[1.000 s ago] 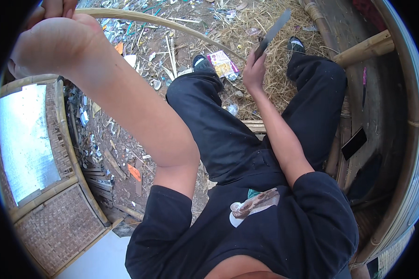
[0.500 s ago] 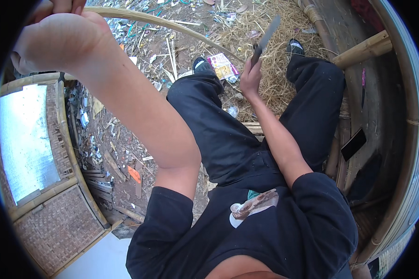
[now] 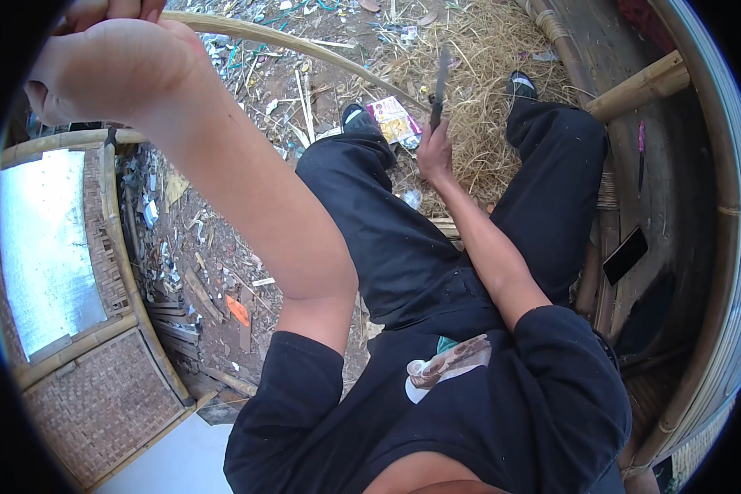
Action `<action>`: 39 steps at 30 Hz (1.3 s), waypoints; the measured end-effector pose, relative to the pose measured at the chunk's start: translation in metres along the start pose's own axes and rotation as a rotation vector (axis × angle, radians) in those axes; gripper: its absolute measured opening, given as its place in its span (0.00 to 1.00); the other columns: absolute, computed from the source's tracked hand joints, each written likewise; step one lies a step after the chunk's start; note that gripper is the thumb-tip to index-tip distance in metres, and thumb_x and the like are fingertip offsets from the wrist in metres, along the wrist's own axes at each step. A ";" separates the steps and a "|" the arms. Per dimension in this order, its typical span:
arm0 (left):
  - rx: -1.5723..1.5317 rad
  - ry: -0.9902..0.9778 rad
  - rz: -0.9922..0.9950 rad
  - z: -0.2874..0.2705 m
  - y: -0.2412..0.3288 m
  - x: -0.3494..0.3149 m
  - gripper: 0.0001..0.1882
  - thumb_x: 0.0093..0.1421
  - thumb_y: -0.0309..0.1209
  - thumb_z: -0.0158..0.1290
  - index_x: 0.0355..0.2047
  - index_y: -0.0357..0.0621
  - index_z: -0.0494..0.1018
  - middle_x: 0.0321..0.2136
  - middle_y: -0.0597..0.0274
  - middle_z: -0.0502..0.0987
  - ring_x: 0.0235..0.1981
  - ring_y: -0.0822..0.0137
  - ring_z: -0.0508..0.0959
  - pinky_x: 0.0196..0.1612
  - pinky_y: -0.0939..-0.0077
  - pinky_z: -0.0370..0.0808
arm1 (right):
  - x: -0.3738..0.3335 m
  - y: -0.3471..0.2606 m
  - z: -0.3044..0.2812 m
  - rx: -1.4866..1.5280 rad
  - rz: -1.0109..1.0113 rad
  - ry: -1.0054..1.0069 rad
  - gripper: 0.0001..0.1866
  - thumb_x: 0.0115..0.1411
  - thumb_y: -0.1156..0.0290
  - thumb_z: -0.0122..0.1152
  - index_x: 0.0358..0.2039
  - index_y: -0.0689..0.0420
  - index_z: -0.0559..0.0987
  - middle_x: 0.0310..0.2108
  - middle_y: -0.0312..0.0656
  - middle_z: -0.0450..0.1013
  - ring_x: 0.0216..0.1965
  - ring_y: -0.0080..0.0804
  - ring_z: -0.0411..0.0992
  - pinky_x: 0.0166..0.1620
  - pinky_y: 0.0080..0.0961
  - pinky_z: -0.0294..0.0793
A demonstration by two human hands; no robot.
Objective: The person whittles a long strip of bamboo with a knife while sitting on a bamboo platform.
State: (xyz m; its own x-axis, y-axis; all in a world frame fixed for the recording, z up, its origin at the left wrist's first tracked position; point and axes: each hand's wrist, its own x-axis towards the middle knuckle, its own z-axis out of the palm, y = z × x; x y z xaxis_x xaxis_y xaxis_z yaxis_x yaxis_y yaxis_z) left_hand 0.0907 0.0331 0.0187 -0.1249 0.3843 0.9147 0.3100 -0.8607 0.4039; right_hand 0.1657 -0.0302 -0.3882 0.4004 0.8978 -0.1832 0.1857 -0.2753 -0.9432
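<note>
My left hand (image 3: 111,70) is raised at the upper left with its fingers curled around one end of a long bamboo strip (image 3: 292,43); some of the fingers are cut off by the edge of the view. The pale strip bends down to the right, and its thin end reaches the knife. My right hand (image 3: 435,156), between my knees, grips the dark handle of a knife (image 3: 442,76), whose blade points up and away from me. Whether the blade touches the strip I cannot tell.
A heap of dry shavings (image 3: 494,123) covers the ground between my feet, beside a printed packet (image 3: 393,119). To my right, a phone (image 3: 626,256) and a pink-handled knife (image 3: 641,156) rest on a wooden surface. A woven bamboo panel (image 3: 103,403) stands at left.
My right hand has shifted slightly left and down, and the knife has swung to a more upright angle. The left hand and the strip have barely moved.
</note>
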 end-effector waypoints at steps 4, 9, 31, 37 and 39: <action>0.017 0.032 0.000 0.005 0.005 0.001 0.23 0.64 0.38 0.32 0.11 0.50 0.48 0.10 0.68 0.46 0.09 0.75 0.46 0.16 0.79 0.45 | 0.007 0.047 0.008 -0.508 0.342 -0.346 0.21 0.56 0.76 0.44 0.51 0.66 0.59 0.44 0.67 0.68 0.48 0.60 0.68 0.53 0.47 0.65; -0.019 0.030 -0.018 -0.008 -0.007 0.002 0.22 0.64 0.37 0.32 0.11 0.50 0.48 0.10 0.69 0.45 0.09 0.74 0.45 0.16 0.78 0.44 | 0.011 -0.010 0.002 -0.227 0.079 -0.114 0.14 0.61 0.70 0.43 0.45 0.65 0.62 0.35 0.65 0.71 0.38 0.64 0.70 0.42 0.52 0.68; -0.035 0.029 -0.021 0.014 0.000 0.005 0.22 0.64 0.37 0.33 0.11 0.51 0.48 0.11 0.68 0.47 0.10 0.75 0.45 0.16 0.79 0.45 | 0.014 0.089 0.004 -0.659 0.259 -0.306 0.21 0.54 0.77 0.46 0.49 0.63 0.59 0.38 0.64 0.72 0.44 0.61 0.70 0.48 0.47 0.69; -0.086 0.005 -0.064 -0.015 -0.026 0.021 0.23 0.63 0.37 0.33 0.10 0.51 0.48 0.11 0.69 0.47 0.10 0.75 0.45 0.17 0.79 0.44 | 0.023 -0.036 -0.004 -0.167 -0.103 -0.055 0.16 0.63 0.64 0.44 0.43 0.63 0.61 0.30 0.65 0.72 0.34 0.66 0.70 0.36 0.53 0.68; -0.092 -0.020 -0.053 -0.011 -0.024 0.016 0.23 0.63 0.37 0.33 0.10 0.51 0.48 0.11 0.69 0.47 0.10 0.75 0.45 0.17 0.79 0.44 | 0.022 -0.052 -0.009 -0.080 -0.256 0.023 0.14 0.63 0.64 0.43 0.41 0.62 0.61 0.29 0.66 0.71 0.33 0.68 0.69 0.34 0.54 0.67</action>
State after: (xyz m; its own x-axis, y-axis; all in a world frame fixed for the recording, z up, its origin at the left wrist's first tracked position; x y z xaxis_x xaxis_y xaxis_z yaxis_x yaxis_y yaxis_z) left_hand 0.0709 0.0568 0.0241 -0.1194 0.4355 0.8922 0.2153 -0.8659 0.4515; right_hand 0.1729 0.0003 -0.3403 0.3513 0.9340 0.0654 0.3538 -0.0677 -0.9329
